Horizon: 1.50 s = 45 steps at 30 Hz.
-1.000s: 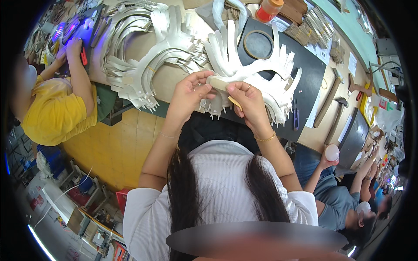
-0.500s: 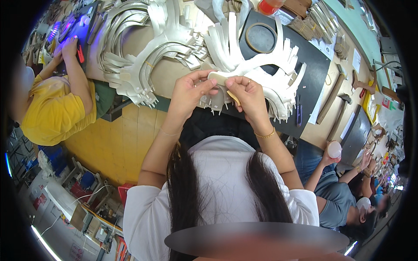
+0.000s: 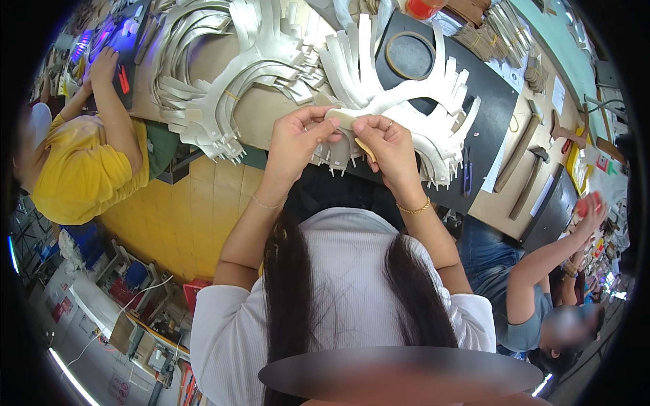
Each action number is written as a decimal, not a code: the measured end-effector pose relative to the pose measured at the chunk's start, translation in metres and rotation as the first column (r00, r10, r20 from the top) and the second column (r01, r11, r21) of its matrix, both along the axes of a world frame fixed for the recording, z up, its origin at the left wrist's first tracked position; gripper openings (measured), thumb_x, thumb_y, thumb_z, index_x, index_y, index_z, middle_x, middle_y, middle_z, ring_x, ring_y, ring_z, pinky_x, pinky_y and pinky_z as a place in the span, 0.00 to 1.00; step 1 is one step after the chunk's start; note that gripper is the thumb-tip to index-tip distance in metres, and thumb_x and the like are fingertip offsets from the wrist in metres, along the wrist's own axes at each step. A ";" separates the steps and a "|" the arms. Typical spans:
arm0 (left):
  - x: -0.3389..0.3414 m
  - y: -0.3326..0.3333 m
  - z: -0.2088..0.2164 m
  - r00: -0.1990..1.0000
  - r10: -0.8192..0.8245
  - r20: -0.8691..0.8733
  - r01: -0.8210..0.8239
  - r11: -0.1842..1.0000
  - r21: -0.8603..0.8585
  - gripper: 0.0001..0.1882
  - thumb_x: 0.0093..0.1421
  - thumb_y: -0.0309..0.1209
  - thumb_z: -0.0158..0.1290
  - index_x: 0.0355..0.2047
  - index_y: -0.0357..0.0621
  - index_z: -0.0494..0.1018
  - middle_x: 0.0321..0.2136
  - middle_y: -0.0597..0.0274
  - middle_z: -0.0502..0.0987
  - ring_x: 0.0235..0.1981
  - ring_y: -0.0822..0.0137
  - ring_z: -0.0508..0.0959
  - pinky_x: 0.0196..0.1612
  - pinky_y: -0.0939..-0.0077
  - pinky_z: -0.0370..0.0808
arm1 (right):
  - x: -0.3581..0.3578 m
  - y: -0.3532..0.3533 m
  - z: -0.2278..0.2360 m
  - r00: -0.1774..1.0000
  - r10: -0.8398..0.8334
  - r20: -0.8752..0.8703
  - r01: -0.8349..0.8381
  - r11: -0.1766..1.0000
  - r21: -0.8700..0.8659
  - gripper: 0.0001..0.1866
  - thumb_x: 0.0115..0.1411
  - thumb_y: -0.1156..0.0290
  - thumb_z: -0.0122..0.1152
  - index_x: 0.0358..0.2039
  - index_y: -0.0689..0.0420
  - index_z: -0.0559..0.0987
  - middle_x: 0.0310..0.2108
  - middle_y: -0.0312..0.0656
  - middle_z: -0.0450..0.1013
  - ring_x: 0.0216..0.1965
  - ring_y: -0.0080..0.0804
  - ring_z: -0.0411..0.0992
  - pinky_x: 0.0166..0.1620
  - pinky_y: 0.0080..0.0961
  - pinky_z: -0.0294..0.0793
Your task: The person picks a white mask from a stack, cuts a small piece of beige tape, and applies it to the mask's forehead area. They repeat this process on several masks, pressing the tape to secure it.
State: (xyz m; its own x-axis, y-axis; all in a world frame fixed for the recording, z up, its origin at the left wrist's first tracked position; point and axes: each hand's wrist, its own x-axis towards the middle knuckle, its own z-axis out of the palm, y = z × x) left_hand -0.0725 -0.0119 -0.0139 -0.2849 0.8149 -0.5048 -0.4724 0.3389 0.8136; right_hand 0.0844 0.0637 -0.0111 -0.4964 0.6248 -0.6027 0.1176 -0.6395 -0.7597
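Observation:
My left hand point(image 3: 296, 141) pinches the rounded end of a white, branching, leather-like piece point(image 3: 387, 97) between thumb and fingers. Close beside it, my right hand point(image 3: 388, 147) is closed with its thumb and forefinger on the same end. A flat tan-yellow strip point(image 3: 365, 149) pokes out from under the right fingers. The branching piece fans away over a stack of similar curved white pieces point(image 3: 440, 154). Its underside, and whatever the fingertips cover, is hidden.
More white curved pieces point(image 3: 261, 51) are heaped at the left. A tape ring point(image 3: 410, 55) lies on a black mat point(image 3: 497, 101), with small snips point(image 3: 467, 177) and hammers point(image 3: 528, 183) to the right. A yellow-shirted person point(image 3: 91, 169) works at left; another person point(image 3: 518, 291) sits at right.
My hands stay pinched at the end of the white piece with little movement. The person at right has raised an arm outward; the pale round cup-like thing in that hand no longer shows.

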 end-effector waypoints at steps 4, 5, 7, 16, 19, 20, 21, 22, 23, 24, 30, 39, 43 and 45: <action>0.002 0.001 0.000 0.999 0.018 -0.038 -0.018 1.000 0.006 0.13 0.59 0.24 0.56 0.43 0.29 0.74 0.33 0.57 0.79 0.29 0.74 0.79 0.35 0.84 0.76 | 0.001 0.001 0.006 0.999 0.027 0.025 -0.027 1.000 -0.005 0.14 0.60 0.64 0.62 0.35 0.64 0.77 0.19 0.31 0.71 0.11 0.10 0.59 0.13 0.09 0.55; 0.002 0.001 0.001 0.999 0.016 -0.032 -0.016 1.000 0.024 0.13 0.58 0.23 0.56 0.43 0.29 0.73 0.33 0.58 0.79 0.29 0.74 0.79 0.35 0.84 0.76 | 0.004 0.002 0.010 0.993 0.071 0.091 -0.075 0.996 0.049 0.14 0.60 0.64 0.62 0.36 0.63 0.76 0.17 0.31 0.70 0.11 0.11 0.60 0.13 0.09 0.55; 0.002 0.002 0.005 0.999 0.026 -0.034 -0.025 0.999 0.027 0.14 0.58 0.22 0.57 0.44 0.29 0.72 0.31 0.58 0.79 0.29 0.74 0.79 0.35 0.83 0.76 | 0.016 0.003 0.022 0.971 0.144 0.193 -0.177 0.970 0.166 0.14 0.60 0.64 0.62 0.39 0.61 0.75 0.15 0.30 0.68 0.11 0.12 0.60 0.14 0.10 0.57; -0.005 0.009 0.042 0.997 0.043 -0.072 -0.030 0.984 0.175 0.26 0.54 0.15 0.56 0.51 0.36 0.58 0.28 0.56 0.76 0.29 0.69 0.80 0.34 0.80 0.78 | 0.010 0.065 0.045 0.913 0.315 0.259 -0.365 0.348 0.864 0.23 0.56 0.63 0.65 0.51 0.55 0.73 0.48 0.44 0.68 0.51 0.35 0.69 0.48 0.32 0.71; -0.009 0.009 0.055 0.992 0.030 -0.124 -0.006 0.981 0.194 0.26 0.55 0.15 0.55 0.51 0.36 0.58 0.28 0.57 0.76 0.29 0.70 0.79 0.34 0.81 0.78 | -0.007 0.077 0.044 0.792 0.484 0.372 -0.516 0.206 0.831 0.21 0.55 0.52 0.62 0.43 0.53 0.78 0.49 0.44 0.68 0.48 0.34 0.70 0.59 0.40 0.56; -0.010 0.008 0.058 0.988 0.018 -0.153 0.009 0.985 0.172 0.26 0.55 0.15 0.55 0.52 0.36 0.58 0.28 0.57 0.76 0.29 0.71 0.79 0.34 0.81 0.78 | -0.010 0.079 0.044 0.773 0.501 0.389 -0.534 0.183 0.825 0.22 0.55 0.48 0.60 0.40 0.53 0.80 0.50 0.43 0.68 0.45 0.33 0.72 0.63 0.44 0.49; -0.012 0.007 0.060 0.986 0.007 -0.169 0.021 0.987 0.162 0.26 0.55 0.15 0.55 0.52 0.36 0.58 0.29 0.57 0.75 0.30 0.72 0.79 0.35 0.81 0.78 | -0.012 0.079 0.044 0.758 0.529 0.381 -0.546 0.196 0.814 0.21 0.55 0.48 0.60 0.38 0.53 0.81 0.50 0.42 0.68 0.42 0.32 0.73 0.63 0.45 0.48; -0.013 0.006 0.061 0.983 -0.006 -0.183 0.034 0.988 0.151 0.27 0.55 0.15 0.55 0.52 0.36 0.58 0.29 0.58 0.75 0.30 0.72 0.79 0.35 0.81 0.78 | -0.012 0.080 0.044 0.726 0.557 0.403 -0.589 0.203 0.782 0.20 0.55 0.49 0.61 0.36 0.53 0.81 0.51 0.42 0.68 0.39 0.31 0.73 0.63 0.47 0.48; -0.014 0.006 0.062 0.984 0.001 -0.178 0.027 0.987 0.158 0.27 0.55 0.15 0.55 0.52 0.37 0.58 0.29 0.58 0.75 0.30 0.73 0.78 0.35 0.81 0.78 | -0.012 0.081 0.045 0.693 0.583 0.423 -0.631 0.208 0.747 0.20 0.55 0.49 0.61 0.34 0.53 0.81 0.51 0.41 0.68 0.36 0.30 0.74 0.62 0.48 0.47; -0.014 0.006 0.062 0.985 0.006 -0.171 0.023 0.986 0.165 0.27 0.55 0.15 0.55 0.53 0.37 0.58 0.29 0.59 0.75 0.31 0.73 0.78 0.35 0.80 0.78 | -0.013 0.080 0.044 0.703 0.571 0.425 -0.618 0.194 0.762 0.19 0.56 0.49 0.61 0.33 0.54 0.81 0.51 0.40 0.67 0.33 0.29 0.74 0.63 0.49 0.47; -0.015 0.006 0.061 0.988 0.003 -0.156 0.024 0.985 0.174 0.27 0.55 0.15 0.55 0.53 0.37 0.58 0.28 0.60 0.74 0.31 0.74 0.77 0.34 0.80 0.78 | -0.016 0.078 0.041 0.741 0.550 0.385 -0.573 0.220 0.790 0.17 0.56 0.53 0.62 0.27 0.55 0.81 0.53 0.37 0.66 0.26 0.27 0.73 0.63 0.46 0.45; -0.017 0.007 0.063 0.992 0.019 -0.124 0.001 0.987 0.160 0.27 0.55 0.19 0.58 0.52 0.39 0.58 0.27 0.60 0.74 0.27 0.75 0.77 0.30 0.86 0.73 | -0.020 0.078 0.041 0.745 0.569 0.348 -0.561 0.252 0.788 0.16 0.55 0.54 0.63 0.27 0.55 0.82 0.51 0.38 0.67 0.26 0.28 0.73 0.62 0.40 0.47; -0.016 0.007 0.063 0.992 0.014 -0.124 0.008 0.984 0.176 0.27 0.55 0.19 0.58 0.52 0.39 0.58 0.28 0.59 0.74 0.27 0.74 0.78 0.29 0.85 0.73 | -0.019 0.078 0.043 0.739 0.579 0.345 -0.564 0.252 0.786 0.17 0.55 0.53 0.63 0.26 0.56 0.81 0.51 0.39 0.67 0.29 0.29 0.73 0.62 0.40 0.48; -0.015 0.007 0.064 0.991 0.018 -0.131 0.004 0.986 0.164 0.27 0.55 0.17 0.57 0.52 0.38 0.59 0.26 0.63 0.72 0.26 0.77 0.75 0.31 0.84 0.76 | -0.019 0.079 0.043 0.727 0.590 0.350 -0.580 0.257 0.773 0.17 0.55 0.55 0.64 0.26 0.58 0.81 0.51 0.42 0.67 0.36 0.33 0.71 0.57 0.37 0.55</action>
